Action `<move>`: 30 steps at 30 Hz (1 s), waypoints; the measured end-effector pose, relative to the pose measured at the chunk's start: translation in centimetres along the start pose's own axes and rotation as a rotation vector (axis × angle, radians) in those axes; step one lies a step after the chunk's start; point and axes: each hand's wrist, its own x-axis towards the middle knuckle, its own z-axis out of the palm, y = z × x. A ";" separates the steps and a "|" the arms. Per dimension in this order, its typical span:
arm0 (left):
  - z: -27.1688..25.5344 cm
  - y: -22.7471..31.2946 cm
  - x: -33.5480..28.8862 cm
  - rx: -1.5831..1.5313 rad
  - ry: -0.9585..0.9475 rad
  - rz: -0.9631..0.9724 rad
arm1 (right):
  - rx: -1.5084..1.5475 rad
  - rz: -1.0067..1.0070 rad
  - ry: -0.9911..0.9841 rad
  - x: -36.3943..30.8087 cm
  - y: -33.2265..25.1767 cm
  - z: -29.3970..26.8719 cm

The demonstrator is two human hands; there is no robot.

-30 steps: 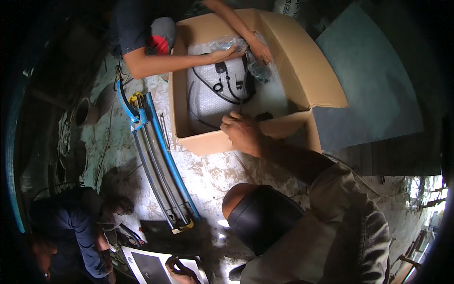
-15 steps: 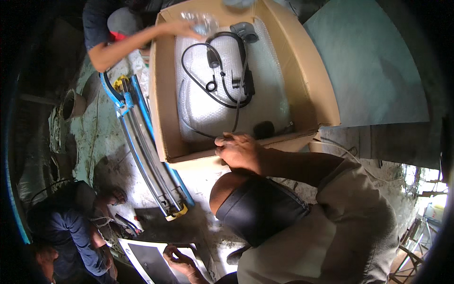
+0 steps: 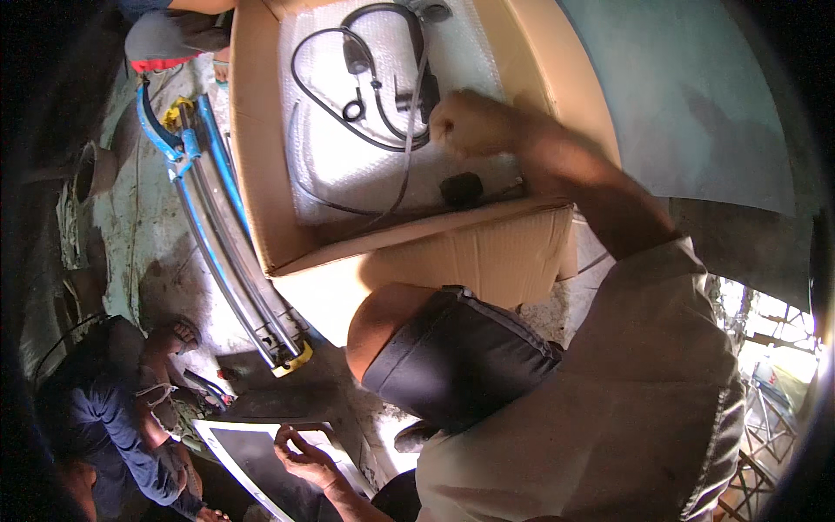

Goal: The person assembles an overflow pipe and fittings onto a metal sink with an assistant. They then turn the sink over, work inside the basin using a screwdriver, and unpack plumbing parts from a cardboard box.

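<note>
My right hand [image 3: 470,123] reaches over the near right part of an open cardboard box [image 3: 417,248]. Its fingers are curled beside a looped black hose [image 3: 416,52] with black fittings, and whatever they hold is hidden. Bubble wrap [image 3: 330,165] lies under the hose, and a thin clear tube [image 3: 407,174] curves across it. A small dark, rounded piece [image 3: 461,188] sits in the box near its closest wall. Low in the view my left hand [image 3: 304,457] is loosely curled, thumb apart from the fingers, over a white-bordered dark panel [image 3: 252,448].
Left of the box lies a long blue frame [image 3: 213,230] with metal rails and yellow ends. Another person in dark blue [image 3: 109,400] crouches at the lower left. A grey-green sheet [image 3: 687,104] stands at the right. My bent knee [image 3: 370,326] is close to the box.
My right hand has left the box's near rim and moved in over the hose. Another person's arm and clear plastic packaging have gone from view at the top. The view has shifted.
</note>
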 end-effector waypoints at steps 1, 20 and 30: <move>0.0 0.1 -0.2 0.009 -0.007 -0.006 | -0.113 -0.042 0.038 0.2 0.4 -0.4; 0.3 0.8 0.3 0.029 0.007 0.018 | -0.420 0.412 -0.690 2.5 4.0 5.2; 1.5 -4.9 -1.4 -0.057 0.057 -0.076 | -0.269 0.154 -0.787 1.4 1.8 8.6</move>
